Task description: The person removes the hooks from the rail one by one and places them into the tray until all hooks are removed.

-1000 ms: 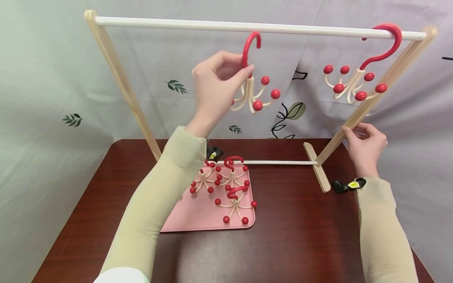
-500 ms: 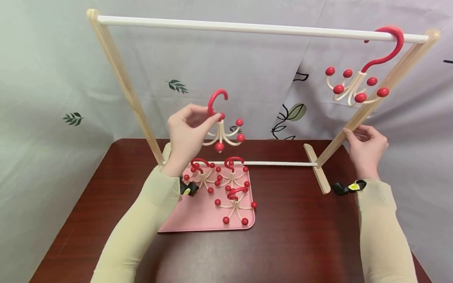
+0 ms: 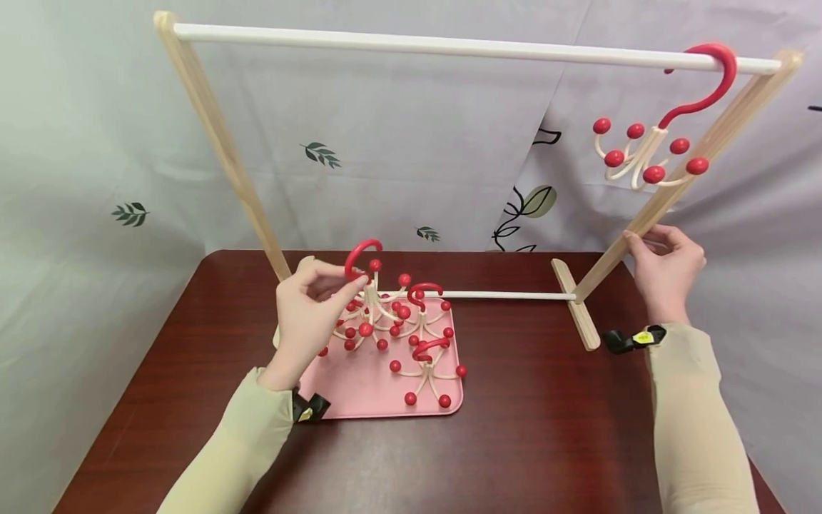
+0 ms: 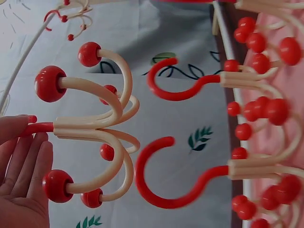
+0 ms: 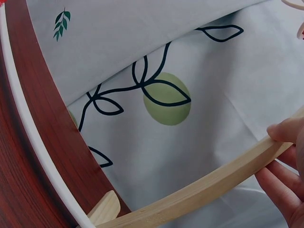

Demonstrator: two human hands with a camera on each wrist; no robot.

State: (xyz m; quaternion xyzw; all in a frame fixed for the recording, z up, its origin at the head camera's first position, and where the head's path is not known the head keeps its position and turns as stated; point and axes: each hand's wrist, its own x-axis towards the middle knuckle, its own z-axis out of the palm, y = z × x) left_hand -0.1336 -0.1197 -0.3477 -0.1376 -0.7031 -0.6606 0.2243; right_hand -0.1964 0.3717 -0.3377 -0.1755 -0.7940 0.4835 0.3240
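Note:
My left hand [image 3: 305, 314] pinches the base of the red hook of a cream multi-arm hanger [image 4: 78, 127] with red ball tips. It is upright, low over the back of a pink tray [image 3: 366, 400]; I cannot tell whether it touches the hangers below. On the tray stand several similar hangers, one at the front [image 3: 428, 371] and one behind it [image 3: 422, 321]. Another hanger [image 3: 648, 146] hangs by its hook from the right end of the rack's white top bar [image 3: 437, 44]. My right hand [image 3: 668, 264] grips the rack's right wooden post [image 5: 204, 190] low down.
The rack's left post [image 3: 234, 168] leans above the tray's back left. A white lower bar [image 3: 507, 295] runs behind the tray to the right wooden foot [image 3: 576, 307]. Everything stands on a dark red-brown table [image 3: 526, 414], with a printed cloth [image 3: 398, 143] behind.
My left hand has come down and to the left with the hanger, from just under the top bar to the tray. My right hand stays on the post.

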